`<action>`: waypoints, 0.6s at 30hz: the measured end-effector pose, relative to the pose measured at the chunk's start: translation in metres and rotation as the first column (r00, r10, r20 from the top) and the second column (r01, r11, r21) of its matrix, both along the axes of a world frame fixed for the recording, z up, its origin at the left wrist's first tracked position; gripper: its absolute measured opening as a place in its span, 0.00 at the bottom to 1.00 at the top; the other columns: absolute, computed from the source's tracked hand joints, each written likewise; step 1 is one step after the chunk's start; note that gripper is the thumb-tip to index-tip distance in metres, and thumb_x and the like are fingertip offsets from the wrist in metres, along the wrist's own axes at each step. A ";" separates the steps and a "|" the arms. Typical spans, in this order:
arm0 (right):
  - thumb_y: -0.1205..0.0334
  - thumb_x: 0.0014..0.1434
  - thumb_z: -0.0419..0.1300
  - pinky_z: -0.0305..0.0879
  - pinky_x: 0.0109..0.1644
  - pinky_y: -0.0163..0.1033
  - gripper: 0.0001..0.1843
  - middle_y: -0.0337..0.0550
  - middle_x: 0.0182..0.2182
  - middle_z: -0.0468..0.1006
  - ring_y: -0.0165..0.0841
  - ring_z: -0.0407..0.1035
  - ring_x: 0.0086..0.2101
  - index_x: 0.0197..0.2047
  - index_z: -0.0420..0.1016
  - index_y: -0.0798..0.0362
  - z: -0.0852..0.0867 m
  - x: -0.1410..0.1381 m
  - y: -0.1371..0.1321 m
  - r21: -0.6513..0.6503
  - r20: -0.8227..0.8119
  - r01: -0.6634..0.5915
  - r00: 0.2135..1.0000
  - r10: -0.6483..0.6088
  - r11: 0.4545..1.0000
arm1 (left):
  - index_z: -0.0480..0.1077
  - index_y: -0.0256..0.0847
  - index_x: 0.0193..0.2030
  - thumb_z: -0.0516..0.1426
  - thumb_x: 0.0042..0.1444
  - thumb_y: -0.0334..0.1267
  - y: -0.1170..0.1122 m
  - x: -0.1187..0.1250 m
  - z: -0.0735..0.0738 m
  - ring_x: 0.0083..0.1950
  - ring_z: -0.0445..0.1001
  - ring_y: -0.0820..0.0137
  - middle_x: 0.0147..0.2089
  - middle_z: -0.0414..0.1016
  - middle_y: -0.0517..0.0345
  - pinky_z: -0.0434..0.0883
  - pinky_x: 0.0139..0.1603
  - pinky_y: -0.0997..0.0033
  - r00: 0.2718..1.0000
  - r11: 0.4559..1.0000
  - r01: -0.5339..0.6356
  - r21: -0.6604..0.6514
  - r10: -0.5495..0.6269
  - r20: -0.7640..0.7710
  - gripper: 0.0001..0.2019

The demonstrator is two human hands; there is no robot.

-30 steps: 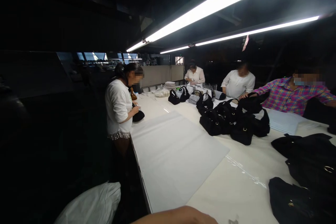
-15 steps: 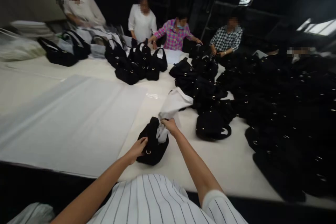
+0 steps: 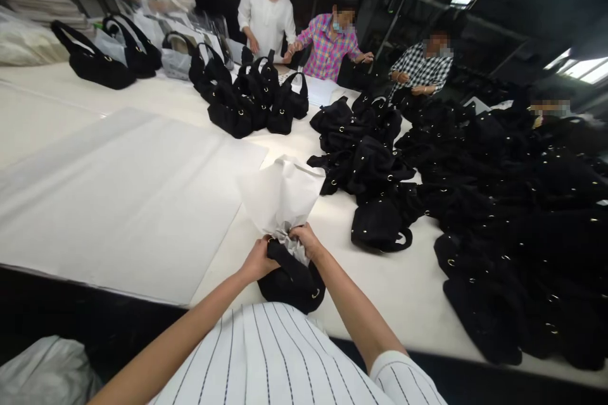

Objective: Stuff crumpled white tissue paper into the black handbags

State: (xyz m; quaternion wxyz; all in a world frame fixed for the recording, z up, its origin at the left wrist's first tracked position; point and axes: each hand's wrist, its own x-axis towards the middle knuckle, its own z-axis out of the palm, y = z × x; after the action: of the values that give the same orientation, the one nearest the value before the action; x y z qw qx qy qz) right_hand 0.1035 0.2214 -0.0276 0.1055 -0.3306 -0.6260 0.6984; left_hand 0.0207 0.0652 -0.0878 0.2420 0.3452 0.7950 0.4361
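In front of me on the white table lies a black handbag point(image 3: 292, 288) with gold rings and a wide strap. My left hand point(image 3: 260, 259) grips the bag's left upper edge, fingers closed on it. A crumpled sheet of white tissue paper point(image 3: 285, 193) stands partly inside the opening, its upper part fanned out above the bag. My right hand point(image 3: 306, 242) is closed around the bunched paper at the mouth of the bag. The lower end of the paper is hidden inside.
Flat white paper sheets point(image 3: 118, 202) cover the table at left. Stuffed black handbags point(image 3: 256, 101) stand at the back. A large heap of black bags point(image 3: 513, 202) fills the right. Several co-workers point(image 3: 327, 50) stand along the far side.
The bag has turned and come slightly closer to me. My left hand has moved up to its edge. The paper now stands more upright and spread, shifted left.
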 end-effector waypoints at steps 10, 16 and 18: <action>0.50 0.54 0.62 0.68 0.43 0.44 0.16 0.47 0.35 0.79 0.43 0.72 0.40 0.37 0.77 0.56 0.030 0.075 -0.013 0.433 0.270 -0.200 0.959 0.086 0.879 | 0.72 0.39 0.50 0.54 0.51 0.29 0.006 0.007 -0.007 0.37 0.78 0.64 0.37 0.80 0.54 0.70 0.40 0.70 0.986 0.987 -0.158 -0.031 0.156 -0.054 0.18; 0.68 0.51 0.59 0.66 0.53 0.44 0.27 0.51 0.51 0.73 0.40 0.69 0.48 0.56 0.66 0.54 -0.003 0.087 -0.044 0.647 0.248 -0.377 0.926 0.284 0.663 | 0.71 0.38 0.26 0.55 0.44 0.30 0.003 -0.003 0.003 0.34 0.76 0.61 0.29 0.79 0.55 0.69 0.35 0.69 0.986 0.984 -0.153 0.087 0.147 0.072 0.04; 0.74 0.46 0.58 0.66 0.53 0.44 0.33 0.52 0.52 0.72 0.41 0.69 0.49 0.57 0.65 0.54 -0.014 0.083 -0.056 0.661 0.304 -0.467 0.882 0.359 0.588 | 0.70 0.37 0.24 0.53 0.44 0.31 0.001 -0.003 0.005 0.34 0.75 0.61 0.29 0.79 0.55 0.70 0.34 0.69 0.978 0.976 -0.185 0.115 0.172 0.115 0.04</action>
State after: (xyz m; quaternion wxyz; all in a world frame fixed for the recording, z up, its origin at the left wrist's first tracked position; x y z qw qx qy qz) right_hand 0.1867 0.1653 -0.0412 0.0172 -0.1551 -0.9125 0.3780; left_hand 0.0181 0.0666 -0.0824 0.2208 0.2634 0.7804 0.5224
